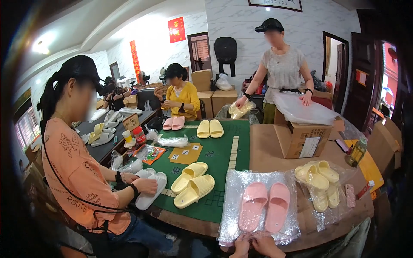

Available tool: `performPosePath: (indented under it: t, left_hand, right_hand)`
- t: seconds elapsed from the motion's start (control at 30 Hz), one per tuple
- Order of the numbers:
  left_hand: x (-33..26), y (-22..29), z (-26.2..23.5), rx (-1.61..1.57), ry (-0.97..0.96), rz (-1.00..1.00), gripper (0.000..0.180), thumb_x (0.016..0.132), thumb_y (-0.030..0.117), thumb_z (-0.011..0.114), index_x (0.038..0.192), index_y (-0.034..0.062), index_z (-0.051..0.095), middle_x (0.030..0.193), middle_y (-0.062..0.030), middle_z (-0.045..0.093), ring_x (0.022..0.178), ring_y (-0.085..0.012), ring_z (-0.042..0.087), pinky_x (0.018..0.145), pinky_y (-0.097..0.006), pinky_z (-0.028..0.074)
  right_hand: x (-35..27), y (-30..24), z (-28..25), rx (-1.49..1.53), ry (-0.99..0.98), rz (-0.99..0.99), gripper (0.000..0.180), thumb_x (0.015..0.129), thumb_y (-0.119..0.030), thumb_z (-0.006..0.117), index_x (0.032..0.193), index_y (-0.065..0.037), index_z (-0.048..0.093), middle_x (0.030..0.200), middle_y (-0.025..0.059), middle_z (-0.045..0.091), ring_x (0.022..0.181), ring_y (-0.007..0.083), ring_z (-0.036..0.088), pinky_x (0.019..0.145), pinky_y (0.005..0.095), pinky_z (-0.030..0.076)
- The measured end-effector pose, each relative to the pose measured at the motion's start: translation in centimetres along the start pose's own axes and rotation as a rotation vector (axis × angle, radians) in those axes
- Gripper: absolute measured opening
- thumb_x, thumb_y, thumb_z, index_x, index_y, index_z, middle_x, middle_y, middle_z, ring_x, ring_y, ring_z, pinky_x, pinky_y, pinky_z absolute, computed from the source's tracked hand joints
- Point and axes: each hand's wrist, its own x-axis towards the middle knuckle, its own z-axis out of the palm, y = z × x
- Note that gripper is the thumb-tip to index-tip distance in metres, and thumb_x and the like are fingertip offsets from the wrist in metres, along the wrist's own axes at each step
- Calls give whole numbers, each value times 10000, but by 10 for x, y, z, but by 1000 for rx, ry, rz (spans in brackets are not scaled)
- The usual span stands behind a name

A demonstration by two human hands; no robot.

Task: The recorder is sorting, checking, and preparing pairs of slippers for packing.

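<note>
A pair of pink slippers lies side by side inside a clear plastic bag on the near edge of the table. My left hand and my right hand meet at the bag's near opening, fingers pinching the plastic edge. Only the tops of both hands show at the lower edge of the head view.
Yellow slippers lie on the green mat. Bagged yellow slippers sit to the right, near a phone. A cardboard box stands behind. A person at left holds white slippers; two more people work at the far side.
</note>
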Motion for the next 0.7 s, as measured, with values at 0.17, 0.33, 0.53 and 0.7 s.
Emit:
performPosePath:
  t: [0.17, 0.33, 0.53, 0.7]
  left_hand:
    - [-11, 7, 6, 18, 3, 121, 216, 974, 183, 484, 1020, 9, 603, 918, -63, 609, 831, -176, 554, 731, -318, 463]
    - [21, -27, -30, 362, -153, 198, 260, 985, 190, 464, 1099, -8, 587, 997, -73, 618, 909, -181, 549, 787, -325, 451]
    - [8, -4, -18, 244, -246, 76, 261, 980, 182, 466, 1117, -10, 580, 1017, -83, 614, 920, -177, 546, 797, -321, 448]
    - [7, -3, -14, 174, -265, -43, 274, 990, 200, 463, 1126, -10, 576, 1012, -90, 630, 915, -167, 586, 796, -295, 476]
  right_hand:
    - [-3, -1, -5, 12, -50, 85, 282, 835, -151, 581, 1086, -22, 578, 1005, 216, 606, 945, 406, 561, 817, 484, 456]
    - [0, 28, 16, 12, 28, -29, 298, 770, -158, 638, 1031, -22, 585, 1032, 191, 581, 943, 393, 547, 829, 474, 442]
    - [4, 59, 35, -206, 14, -258, 413, 850, -227, 541, 1212, -29, 519, 1082, 217, 581, 956, 390, 548, 844, 471, 458]
    - [6, 33, 19, -181, -21, -127, 444, 847, -192, 519, 1249, -2, 504, 1161, 219, 562, 993, 375, 531, 856, 456, 455]
